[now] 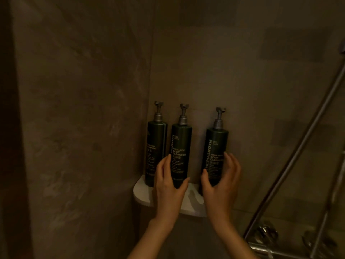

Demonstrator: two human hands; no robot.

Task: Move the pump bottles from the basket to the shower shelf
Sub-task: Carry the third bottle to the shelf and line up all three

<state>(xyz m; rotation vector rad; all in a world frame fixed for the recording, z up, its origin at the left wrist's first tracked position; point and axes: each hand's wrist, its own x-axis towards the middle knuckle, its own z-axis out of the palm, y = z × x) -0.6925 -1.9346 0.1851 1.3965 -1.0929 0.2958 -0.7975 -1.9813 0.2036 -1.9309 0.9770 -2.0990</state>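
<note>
Three dark green pump bottles with grey pumps stand upright on a white corner shower shelf (190, 200). The left bottle (156, 146) reads shampoo and sits against the corner. My left hand (169, 186) wraps around the lower part of the middle bottle (181, 146), labelled body cleanser. My right hand (222, 184) curls around the lower part of the right bottle (216, 146), thumb on its left side and fingers on its right. The basket is not in view.
Brown stone walls meet in a corner behind the shelf. A metal shower hose and rail (298, 156) run diagonally at the right, with chrome tap fittings (267, 234) at the lower right. The scene is dim.
</note>
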